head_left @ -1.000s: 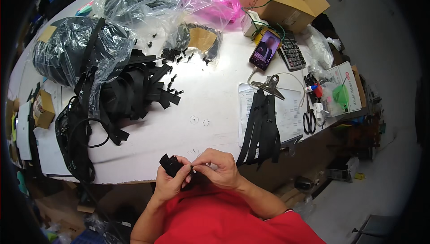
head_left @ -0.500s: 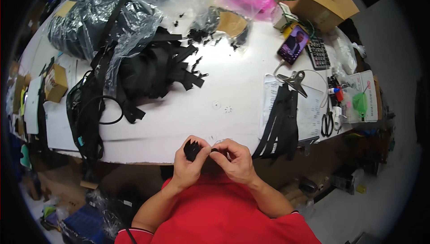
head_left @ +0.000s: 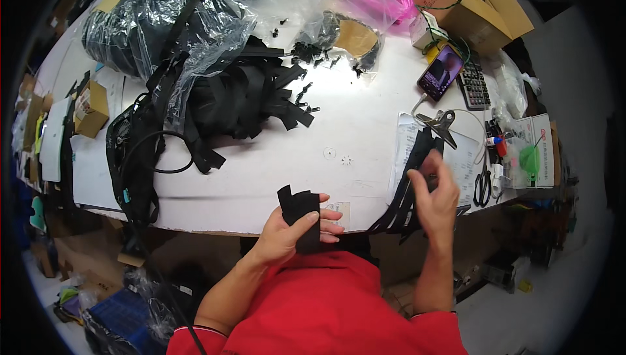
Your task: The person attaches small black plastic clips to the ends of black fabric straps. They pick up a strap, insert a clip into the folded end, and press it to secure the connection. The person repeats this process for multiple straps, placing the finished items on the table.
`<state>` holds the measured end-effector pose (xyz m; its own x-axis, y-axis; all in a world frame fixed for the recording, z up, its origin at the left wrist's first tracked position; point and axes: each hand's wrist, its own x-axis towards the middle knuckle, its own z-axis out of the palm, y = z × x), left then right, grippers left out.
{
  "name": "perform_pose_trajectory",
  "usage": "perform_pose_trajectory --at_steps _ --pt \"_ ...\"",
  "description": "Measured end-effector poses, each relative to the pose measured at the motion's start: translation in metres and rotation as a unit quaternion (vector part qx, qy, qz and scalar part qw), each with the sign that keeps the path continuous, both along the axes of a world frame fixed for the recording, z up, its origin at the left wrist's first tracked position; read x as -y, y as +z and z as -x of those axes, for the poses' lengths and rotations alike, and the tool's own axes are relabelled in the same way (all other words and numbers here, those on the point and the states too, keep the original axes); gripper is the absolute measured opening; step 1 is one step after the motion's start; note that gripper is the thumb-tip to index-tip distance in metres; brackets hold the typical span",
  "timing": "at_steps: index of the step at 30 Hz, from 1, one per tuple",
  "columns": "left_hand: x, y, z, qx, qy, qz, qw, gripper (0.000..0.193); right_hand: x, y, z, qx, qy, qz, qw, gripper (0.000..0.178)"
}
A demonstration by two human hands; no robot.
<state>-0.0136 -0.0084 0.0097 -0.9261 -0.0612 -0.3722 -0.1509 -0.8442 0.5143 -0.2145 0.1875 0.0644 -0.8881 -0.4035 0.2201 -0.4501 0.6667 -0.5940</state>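
Observation:
My left hand [head_left: 287, 232] is closed on a small bundle of black zipper strips [head_left: 300, 215], near the front edge of the table. The thumb presses across the bundle while the other fingertips show beyond it. To the right, my right hand [head_left: 435, 193] is over another row of black zipper strips [head_left: 403, 189] that lies on papers and hangs past the table edge. Its thumb and forefinger are apart, and I see nothing between them. Whether the fingertips touch the strips is hard to make out.
A large heap of black strips [head_left: 228, 101] lies left of centre, with loose zipper sliders [head_left: 306, 52] behind it. Around the right side are a metal clip [head_left: 441, 127], a phone [head_left: 441, 73], a calculator [head_left: 474, 88], scissors [head_left: 482, 187] and cardboard boxes [head_left: 486, 19].
My two hands were together at the table's front edge. My right hand has moved away to the right, over the laid-out strips. My left hand has turned, showing the bundle flat.

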Motion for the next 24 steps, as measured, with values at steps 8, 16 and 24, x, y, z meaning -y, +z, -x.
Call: perform_pose_trajectory --at_steps 8,16,24 --pt "-0.010 0.007 -0.001 -0.003 -0.053 0.072 0.996 0.026 0.042 -0.011 -0.058 0.311 0.283 0.139 0.897 0.017" --pt "-0.008 -0.004 -0.005 -0.068 0.016 0.225 0.972 0.023 0.046 -0.031 -0.070 0.388 0.315 0.285 0.818 0.021" --pt "-0.019 0.006 -0.010 0.009 0.132 0.392 0.910 0.024 0.035 -0.032 -0.085 0.459 0.192 0.309 0.810 0.030"
